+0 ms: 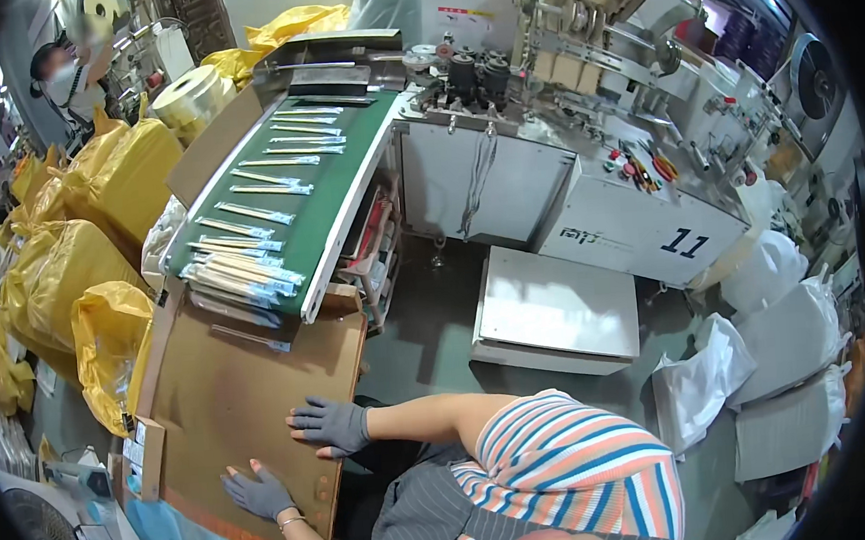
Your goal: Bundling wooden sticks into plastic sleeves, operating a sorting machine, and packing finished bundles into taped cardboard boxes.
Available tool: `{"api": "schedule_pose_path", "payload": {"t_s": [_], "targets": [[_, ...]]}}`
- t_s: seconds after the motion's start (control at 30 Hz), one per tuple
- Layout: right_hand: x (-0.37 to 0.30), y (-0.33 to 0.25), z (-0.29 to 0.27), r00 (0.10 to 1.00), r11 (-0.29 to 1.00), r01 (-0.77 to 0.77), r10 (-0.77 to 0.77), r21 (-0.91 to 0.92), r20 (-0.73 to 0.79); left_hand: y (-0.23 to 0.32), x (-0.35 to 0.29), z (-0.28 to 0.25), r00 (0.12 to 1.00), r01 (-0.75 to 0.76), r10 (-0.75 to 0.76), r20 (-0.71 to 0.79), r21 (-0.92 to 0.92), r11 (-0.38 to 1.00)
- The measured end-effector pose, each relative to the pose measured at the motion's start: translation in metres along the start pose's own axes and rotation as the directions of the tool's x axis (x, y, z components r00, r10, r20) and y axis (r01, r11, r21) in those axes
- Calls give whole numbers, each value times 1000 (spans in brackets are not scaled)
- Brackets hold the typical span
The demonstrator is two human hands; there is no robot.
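Note:
My left hand, in a grey glove with bare fingertips, lies with its fingers spread on the brown work board, close to its near end. A little farther off, my right hand, gloved the same way, rests flat near the board's right edge, fingers apart. Neither hand holds anything. Beyond the board slopes a green conveyor belt carrying slim wooden sticks in clear and blue wrappers, perhaps chopsticks. Single packs lie spaced along it, and a heap of wrapped sticks is gathered at its near end.
Yellow sacks crowd the left, and an open yellow bag hangs beside the board. A small cardboard box sits at its left edge. Machinery, hand tools, a white box and white bags stand rightward. A person is far left.

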State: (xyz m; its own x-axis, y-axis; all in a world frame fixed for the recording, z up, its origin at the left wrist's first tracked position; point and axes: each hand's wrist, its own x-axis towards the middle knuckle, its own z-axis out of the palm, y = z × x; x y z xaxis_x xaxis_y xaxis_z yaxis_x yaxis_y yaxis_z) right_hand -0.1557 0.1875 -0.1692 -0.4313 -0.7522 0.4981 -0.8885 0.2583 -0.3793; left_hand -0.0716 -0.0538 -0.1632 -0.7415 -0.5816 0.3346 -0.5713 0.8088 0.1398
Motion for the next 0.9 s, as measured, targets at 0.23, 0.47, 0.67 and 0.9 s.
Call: {"api": "schedule_pose_path", "payload": {"t_s": [0.23, 0.47, 0.67, 0.9], "targets": [[4, -3, -2, 998, 1000, 30, -31, -8, -46, -6, 0, -2, 1000, -10, 10, -19, -13, 1000], [3, -1, 0, 999, 999, 28, -29, -28, -40, -4, 0, -3, 1000, 1, -1, -21, -8, 1000], [3, -2, -5, 996, 998, -1, 6, -57, 85, 0, -2, -5, 999, 0, -1, -43, -16, 1000], [2, 1, 0, 1000, 998, 26, -26, -54, -8, 1, -2, -5, 997, -21, 17, -73, -46, 999]]}}
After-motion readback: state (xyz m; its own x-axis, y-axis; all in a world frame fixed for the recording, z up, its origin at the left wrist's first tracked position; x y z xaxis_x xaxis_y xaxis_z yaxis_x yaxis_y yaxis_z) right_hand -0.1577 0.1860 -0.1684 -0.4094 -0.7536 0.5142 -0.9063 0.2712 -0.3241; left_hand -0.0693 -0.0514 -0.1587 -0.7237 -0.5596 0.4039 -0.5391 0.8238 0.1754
